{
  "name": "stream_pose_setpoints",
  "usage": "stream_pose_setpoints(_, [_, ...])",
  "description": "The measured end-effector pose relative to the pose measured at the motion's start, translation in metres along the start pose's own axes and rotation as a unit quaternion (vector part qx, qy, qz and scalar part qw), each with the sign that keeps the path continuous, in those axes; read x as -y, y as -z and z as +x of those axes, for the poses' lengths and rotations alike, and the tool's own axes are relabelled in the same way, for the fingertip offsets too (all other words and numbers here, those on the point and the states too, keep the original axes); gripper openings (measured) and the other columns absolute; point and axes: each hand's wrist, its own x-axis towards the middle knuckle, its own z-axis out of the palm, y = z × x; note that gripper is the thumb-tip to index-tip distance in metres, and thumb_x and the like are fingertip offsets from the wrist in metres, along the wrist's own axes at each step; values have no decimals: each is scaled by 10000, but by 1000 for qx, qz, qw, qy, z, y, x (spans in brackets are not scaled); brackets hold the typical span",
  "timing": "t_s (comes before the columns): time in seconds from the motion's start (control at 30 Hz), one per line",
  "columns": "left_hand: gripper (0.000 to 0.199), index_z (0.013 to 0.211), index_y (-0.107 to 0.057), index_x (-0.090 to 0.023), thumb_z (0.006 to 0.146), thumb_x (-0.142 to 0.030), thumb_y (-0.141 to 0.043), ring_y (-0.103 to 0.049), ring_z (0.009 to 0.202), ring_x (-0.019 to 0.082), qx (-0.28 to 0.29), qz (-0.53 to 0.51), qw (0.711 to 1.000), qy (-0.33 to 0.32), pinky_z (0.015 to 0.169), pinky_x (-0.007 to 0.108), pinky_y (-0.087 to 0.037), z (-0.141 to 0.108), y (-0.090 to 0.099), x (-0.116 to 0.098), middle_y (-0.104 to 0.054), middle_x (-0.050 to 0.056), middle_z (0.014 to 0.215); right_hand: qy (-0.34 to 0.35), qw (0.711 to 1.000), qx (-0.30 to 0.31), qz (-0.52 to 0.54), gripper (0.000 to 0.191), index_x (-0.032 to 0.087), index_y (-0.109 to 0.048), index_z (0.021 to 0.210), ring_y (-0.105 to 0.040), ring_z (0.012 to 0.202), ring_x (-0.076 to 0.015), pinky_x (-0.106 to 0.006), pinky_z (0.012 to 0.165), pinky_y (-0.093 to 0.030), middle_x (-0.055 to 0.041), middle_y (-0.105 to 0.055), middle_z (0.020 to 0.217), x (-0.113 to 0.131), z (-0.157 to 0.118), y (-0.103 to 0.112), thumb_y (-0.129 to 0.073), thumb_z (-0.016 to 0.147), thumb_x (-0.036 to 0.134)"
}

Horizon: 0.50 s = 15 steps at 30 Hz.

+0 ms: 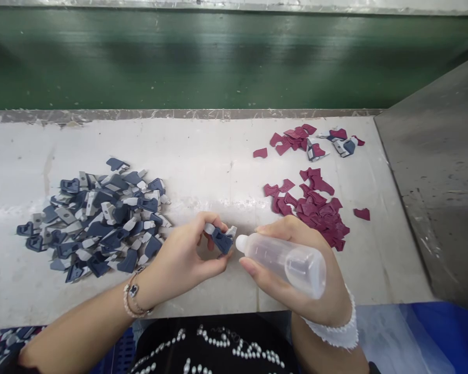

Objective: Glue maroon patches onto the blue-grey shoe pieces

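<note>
My left hand (187, 255) pinches a small dark blue and light grey plastic part (221, 240) between thumb and fingers, just above the table. In my right hand (312, 244) lies a translucent squeeze bottle (284, 262), tilted so that its white tip (241, 243) points left, close to the part but apart from it. Clear liquid seems to show inside the bottle. Left of my hands spreads a heap of similar blue and grey parts (109, 223). Beyond my right hand is a pile of flat maroon pieces (320, 215).
A smaller maroon group (292, 139) lies farther back, beside several blue-grey parts with maroon pieces on them (345, 145). A green belt (218, 59) runs behind the white tabletop (203, 150). A metal panel (440, 171) bounds the right side. Below the table's left edge are more parts (8, 345).
</note>
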Motion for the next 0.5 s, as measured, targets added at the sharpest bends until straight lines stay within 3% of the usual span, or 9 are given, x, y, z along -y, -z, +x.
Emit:
stream_pose_setpoints(0.23, [370, 1079, -459, -270, 797, -189, -684, -557, 683, 80, -7, -10, 1000, 4, 654, 227, -480, 1, 0, -1, -626, -14, 1054, -33, 999, -14, 7, 243, 247, -489, 846, -550, 500, -116, -255, 445, -436, 56, -553, 665, -1, -1, 1, -729, 819, 274])
stream_pose_setpoints(0.5, [369, 1084, -465, -251, 796, -206, -691, -591, 732, 106, -11, -2, 1000, -2, 654, 234, -487, 0, 0, -1, -640, 9, 1056, -22, 999, -13, 23, 236, 244, -496, 844, -530, 494, -116, -258, 445, -437, 50, -555, 664, 1, 0, -1, -728, 817, 269])
